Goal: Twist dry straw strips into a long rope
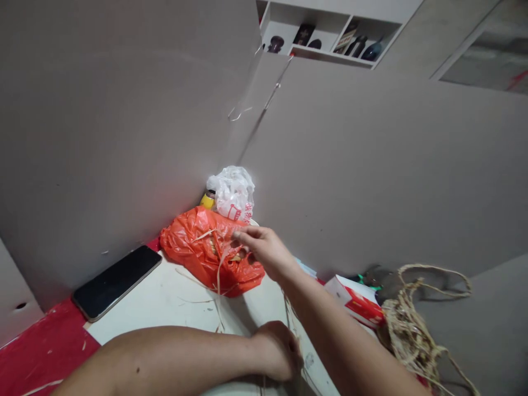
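My right hand (264, 248) reaches over a crumpled orange plastic bag (193, 242), thumb and fingertips pinched together. From the pinch a pale, flat fibre strand (219, 280) hangs down toward the white board (165, 308). Straw-coloured material shows in the bag's opening. Nearer to me, my left hand (278, 350) is curled into a fist low over the board, its back toward the camera. Thin strands come out close to this fist, but what its fingers hold is hidden.
A black phone (117, 280) lies at the left. Behind the bag are a white plastic bag (235, 192) and a yellow jar (207, 199). To the right are a red-and-white box (357, 301) and a braided rope bundle (412, 330). Grey walls meet behind.
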Action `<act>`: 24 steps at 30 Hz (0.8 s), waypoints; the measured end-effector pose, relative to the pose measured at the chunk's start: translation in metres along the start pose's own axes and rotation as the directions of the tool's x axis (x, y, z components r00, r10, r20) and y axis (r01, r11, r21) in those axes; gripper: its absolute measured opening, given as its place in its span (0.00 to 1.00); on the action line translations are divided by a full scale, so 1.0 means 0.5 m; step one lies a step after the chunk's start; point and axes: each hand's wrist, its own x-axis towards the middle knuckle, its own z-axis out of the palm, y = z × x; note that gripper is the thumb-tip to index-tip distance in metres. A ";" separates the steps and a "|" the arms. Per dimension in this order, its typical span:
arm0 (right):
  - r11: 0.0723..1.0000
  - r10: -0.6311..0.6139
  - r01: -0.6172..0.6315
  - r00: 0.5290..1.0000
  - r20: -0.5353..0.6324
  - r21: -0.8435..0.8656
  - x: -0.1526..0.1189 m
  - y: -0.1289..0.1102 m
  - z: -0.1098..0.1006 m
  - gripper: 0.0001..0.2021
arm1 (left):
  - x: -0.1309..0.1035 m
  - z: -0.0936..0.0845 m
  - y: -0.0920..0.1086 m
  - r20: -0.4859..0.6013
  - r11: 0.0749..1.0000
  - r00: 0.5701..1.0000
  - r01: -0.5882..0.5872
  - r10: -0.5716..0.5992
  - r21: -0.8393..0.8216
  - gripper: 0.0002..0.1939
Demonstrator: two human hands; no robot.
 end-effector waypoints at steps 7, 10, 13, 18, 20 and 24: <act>0.889 0.271 -0.326 0.940 0.206 0.321 -0.072 0.057 -0.051 0.11 | 0.025 0.010 -0.017 0.026 0.983 0.999 0.039 -0.044 0.177 0.08; 0.893 0.425 -0.445 0.883 0.200 0.069 -0.062 0.135 -0.021 0.12 | 0.024 0.009 -0.020 -0.011 0.958 0.999 0.050 -0.049 0.281 0.09; 0.882 0.464 -0.444 0.877 0.123 -0.158 -0.034 0.192 0.004 0.16 | 0.019 0.009 -0.025 -0.031 0.932 0.999 0.034 -0.025 0.360 0.14; 0.868 0.449 -0.426 0.893 0.033 -0.255 0.010 0.230 0.013 0.16 | 0.025 0.016 -0.039 -0.056 0.943 0.998 0.014 0.004 0.332 0.13; 0.862 0.441 -0.420 0.897 0.013 -0.284 0.018 0.235 0.014 0.16 | 0.032 0.019 -0.044 -0.010 0.927 1.000 -0.008 0.013 0.375 0.12; 0.856 0.427 -0.413 0.904 -0.024 -0.310 0.020 0.233 0.022 0.14 | 0.036 0.021 -0.045 0.028 0.910 0.993 -0.115 0.113 0.399 0.12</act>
